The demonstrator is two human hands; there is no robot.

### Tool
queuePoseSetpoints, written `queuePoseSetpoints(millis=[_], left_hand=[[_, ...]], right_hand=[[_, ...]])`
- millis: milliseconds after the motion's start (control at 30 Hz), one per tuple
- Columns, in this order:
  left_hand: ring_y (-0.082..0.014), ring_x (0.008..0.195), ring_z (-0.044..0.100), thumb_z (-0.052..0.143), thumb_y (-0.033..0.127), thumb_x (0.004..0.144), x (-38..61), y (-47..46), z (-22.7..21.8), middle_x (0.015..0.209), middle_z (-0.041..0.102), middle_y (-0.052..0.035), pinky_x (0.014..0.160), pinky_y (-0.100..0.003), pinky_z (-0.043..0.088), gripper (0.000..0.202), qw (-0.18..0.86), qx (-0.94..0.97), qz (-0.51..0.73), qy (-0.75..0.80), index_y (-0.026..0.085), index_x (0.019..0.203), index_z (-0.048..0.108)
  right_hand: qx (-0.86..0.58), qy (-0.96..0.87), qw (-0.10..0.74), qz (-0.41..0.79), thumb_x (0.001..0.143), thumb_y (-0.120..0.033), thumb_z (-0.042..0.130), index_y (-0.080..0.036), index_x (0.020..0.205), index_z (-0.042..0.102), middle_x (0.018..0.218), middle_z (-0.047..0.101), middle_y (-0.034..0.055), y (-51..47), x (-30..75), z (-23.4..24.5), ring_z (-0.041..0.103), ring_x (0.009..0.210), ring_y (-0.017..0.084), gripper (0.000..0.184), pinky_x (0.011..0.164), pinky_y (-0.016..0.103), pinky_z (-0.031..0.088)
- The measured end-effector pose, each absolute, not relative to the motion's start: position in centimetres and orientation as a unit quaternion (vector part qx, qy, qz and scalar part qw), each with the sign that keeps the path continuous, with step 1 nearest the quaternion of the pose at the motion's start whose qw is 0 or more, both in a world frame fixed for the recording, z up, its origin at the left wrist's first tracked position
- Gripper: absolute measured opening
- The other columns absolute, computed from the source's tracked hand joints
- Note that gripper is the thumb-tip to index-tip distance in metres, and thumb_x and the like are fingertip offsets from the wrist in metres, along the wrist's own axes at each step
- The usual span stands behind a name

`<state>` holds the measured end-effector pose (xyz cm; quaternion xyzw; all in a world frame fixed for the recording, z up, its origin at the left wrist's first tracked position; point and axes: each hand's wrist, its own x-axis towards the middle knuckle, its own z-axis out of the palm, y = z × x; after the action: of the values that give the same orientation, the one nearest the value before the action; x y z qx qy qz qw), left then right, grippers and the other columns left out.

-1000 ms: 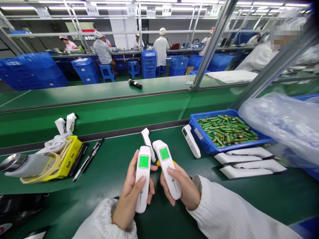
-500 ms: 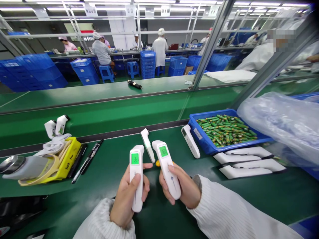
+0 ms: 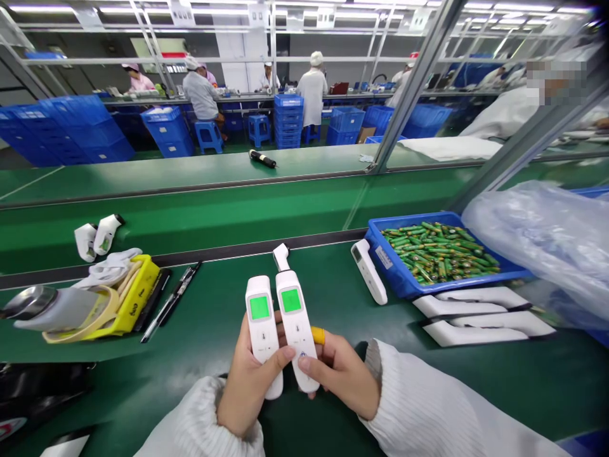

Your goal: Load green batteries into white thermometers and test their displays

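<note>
My left hand (image 3: 242, 387) is closed around a white infrared thermometer (image 3: 264, 333) with a lit green screen. A second white thermometer (image 3: 297, 324), also lit green, stands against it on the right, gripped by my right hand (image 3: 347, 377). My right thumb presses near the lower button, while my left thumb reaches across to the second thermometer's edge. No digits can be made out on either screen. A yellow cover (image 3: 318, 335) is on one right finger. Behind the pair, another thermometer (image 3: 281, 257) lies partly hidden on the green bench.
On the right are a blue tray (image 3: 394, 279) of green batteries, a thermometer (image 3: 369, 273), several white casings (image 3: 480, 330) and a plastic bag (image 3: 542, 222). To the left lie pens (image 3: 171, 303), a yellow box (image 3: 136, 298), a bottle (image 3: 61, 309) and two thermometers (image 3: 105, 233). Co-workers sit beyond.
Both thermometers have come together side by side. Their screens showed digits before and now look plain green. My left thumb has shifted across onto the right-hand thermometer.
</note>
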<state>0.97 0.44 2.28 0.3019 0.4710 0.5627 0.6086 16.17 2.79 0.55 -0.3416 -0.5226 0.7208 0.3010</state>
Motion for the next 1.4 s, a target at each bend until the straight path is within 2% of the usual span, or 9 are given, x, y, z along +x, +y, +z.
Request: queuePoseSetpoints(millis=[100, 200, 433, 567, 733, 833, 933, 1200, 1400], left_hand=[[-0.0226, 0.085, 0.068, 0.079, 0.026, 0.065, 1.1, 0.4, 2.3, 0.101, 0.069, -0.0064, 0.07, -0.03, 0.056, 0.053, 0.581, 0.299, 0.574, 0.494, 0.02, 0.109, 0.05], [-0.0189, 0.078, 0.066, 0.079, 0.027, 0.065, 1.1, 0.4, 2.2, 0.092, 0.069, -0.0033, 0.068, -0.028, 0.054, 0.05, 0.57, 0.311, 0.565, 0.51, 0.02, 0.106, 0.051], [-0.0167, 0.074, 0.061, 0.081, 0.03, 0.063, 1.2, 0.3, 2.2, 0.086, 0.068, -0.0017, 0.066, -0.026, 0.052, 0.053, 0.558, 0.284, 0.563, 0.539, 0.02, 0.106, 0.052], [-0.0159, 0.075, 0.061, 0.08, 0.03, 0.064, 1.1, 0.4, 2.4, 0.087, 0.068, -0.0017, 0.065, -0.025, 0.052, 0.054, 0.572, 0.285, 0.555, 0.533, 0.02, 0.107, 0.05], [-0.0163, 0.071, 0.061, 0.08, 0.03, 0.062, 1.4, 0.3, 2.9, 0.083, 0.067, -0.0018, 0.063, -0.027, 0.052, 0.056, 0.578, 0.278, 0.562, 0.523, 0.019, 0.107, 0.05], [-0.0159, 0.066, 0.059, 0.08, 0.032, 0.063, 1.7, 0.1, 2.9, 0.078, 0.066, -0.0016, 0.059, -0.027, 0.05, 0.055, 0.585, 0.292, 0.552, 0.518, 0.019, 0.106, 0.05], [-0.0148, 0.061, 0.057, 0.079, 0.033, 0.064, 1.7, 0.0, 2.8, 0.075, 0.064, -0.001, 0.056, -0.026, 0.048, 0.055, 0.599, 0.297, 0.538, 0.513, 0.019, 0.107, 0.049], [-0.0146, 0.062, 0.057, 0.077, 0.033, 0.068, 1.2, 0.1, 2.1, 0.076, 0.063, 0.0002, 0.055, -0.025, 0.047, 0.053, 0.621, 0.332, 0.506, 0.499, 0.022, 0.11, 0.047], [-0.0138, 0.065, 0.058, 0.076, 0.031, 0.07, 1.1, -0.2, 2.1, 0.078, 0.064, 0.0002, 0.057, -0.024, 0.048, 0.051, 0.615, 0.342, 0.506, 0.5, 0.021, 0.109, 0.045]], right_hand=[[-0.397, -0.568, 0.296, 0.658, 0.079, -0.05, 0.063, -0.01, 0.079, 0.062, 0.056, 0.049, -0.0017, 2.5, 16.4, 0.2, 0.04, 0.048, 0.007, 0.04, 0.041, 0.018, 0.029], [-0.422, -0.596, 0.288, 0.619, 0.076, -0.052, 0.065, -0.011, 0.058, 0.054, 0.048, 0.037, -0.0046, 2.4, 16.5, -0.1, 0.029, 0.047, 0.005, 0.046, 0.044, 0.022, 0.019], [-0.373, -0.466, 0.298, 0.745, 0.068, -0.054, 0.072, -0.012, 0.078, 0.057, 0.065, 0.052, -0.0005, 2.2, 15.5, 0.2, 0.044, 0.058, 0.009, 0.046, 0.056, 0.024, 0.034], [-0.339, -0.478, 0.304, 0.752, 0.072, -0.051, 0.069, -0.011, 0.081, 0.058, 0.07, 0.053, 0.0011, 2.2, 15.5, 0.2, 0.046, 0.063, 0.01, 0.043, 0.06, 0.025, 0.036], [-0.345, -0.6, 0.276, 0.666, 0.082, -0.048, 0.058, -0.013, 0.071, 0.056, 0.057, 0.042, -0.0035, 2.1, 16.0, 0.0, 0.036, 0.052, 0.007, 0.037, 0.048, 0.022, 0.027], [-0.335, -0.591, 0.205, 0.705, 0.081, -0.052, 0.057, -0.013, 0.079, 0.057, 0.051, 0.045, -0.0047, 1.9, 16.1, -0.4, 0.039, 0.044, 0.007, 0.039, 0.041, 0.019, 0.028], [-0.352, -0.557, 0.165, 0.734, 0.078, -0.057, 0.058, -0.014, 0.074, 0.054, 0.042, 0.043, -0.0064, 1.7, 16.0, -0.8, 0.037, 0.037, 0.006, 0.043, 0.035, 0.018, 0.026], [-0.363, -0.547, 0.175, 0.734, 0.078, -0.051, 0.061, -0.014, 0.072, 0.054, 0.041, 0.043, -0.007, 1.6, 15.9, -1.4, 0.037, 0.035, 0.004, 0.037, 0.034, 0.016, 0.027], [-0.356, -0.53, 0.193, 0.745, 0.074, -0.061, 0.06, -0.011, 0.077, 0.056, 0.042, 0.044, -0.0065, 1.8, 15.4, -1.0, 0.039, 0.033, 0.005, 0.05, 0.032, 0.016, 0.029]])
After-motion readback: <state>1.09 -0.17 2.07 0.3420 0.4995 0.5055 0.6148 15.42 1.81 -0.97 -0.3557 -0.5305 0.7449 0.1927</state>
